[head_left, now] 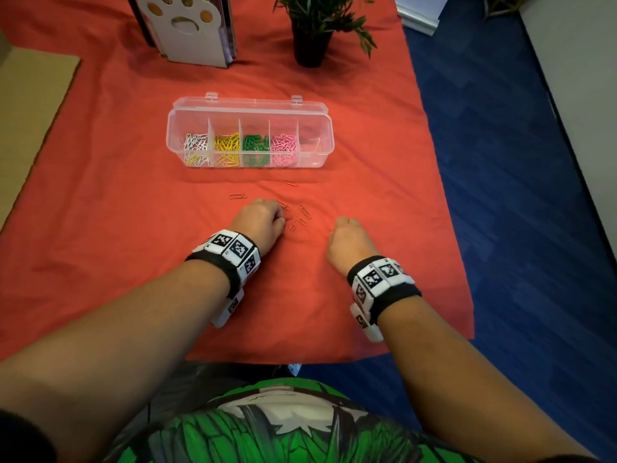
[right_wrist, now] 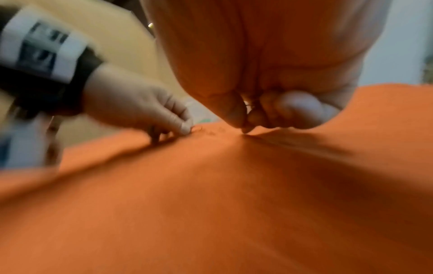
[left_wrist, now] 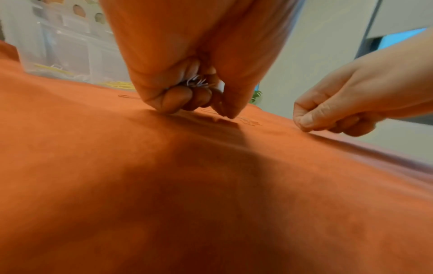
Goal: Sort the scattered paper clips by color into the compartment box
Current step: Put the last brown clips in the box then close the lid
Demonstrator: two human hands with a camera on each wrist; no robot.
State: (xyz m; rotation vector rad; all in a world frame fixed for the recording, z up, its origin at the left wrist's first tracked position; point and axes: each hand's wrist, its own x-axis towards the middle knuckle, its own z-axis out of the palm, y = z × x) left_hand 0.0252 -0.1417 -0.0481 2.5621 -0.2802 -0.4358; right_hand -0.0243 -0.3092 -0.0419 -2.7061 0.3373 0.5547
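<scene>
A clear compartment box [head_left: 249, 135] is seen open in the upper middle of the head view, standing on an orange cloth [head_left: 133, 212]. Its compartments, from left to right, are filled with white clips [head_left: 195, 145], yellow clips [head_left: 227, 147], green clips [head_left: 256, 147] and pink clips [head_left: 284, 147]; in the rightmost compartment a single orange clip [head_left: 314, 142] can be made out. A few loose orange clips [head_left: 300, 217] are scattered on the cloth just below the box, near the centre of the frame. The left hand [head_left: 262, 222] is lowered onto the cloth just beside these clips, its fingers [left_wrist: 178, 98] curled under; in the left wrist view a small bundle of clips [left_wrist: 198, 83] is gripped inside the curled fingers, while thumb and forefinger are brought together at the cloth. The right hand [head_left: 349, 238] is set on the cloth to the right, apart from the clips, its fingers curled and its thumb pressed to the forefinger; whether anything is pinched there cannot be told. At the top of the frame a white paw-cutout stand [head_left: 187, 28] and a potted plant [head_left: 314, 28] are placed.
</scene>
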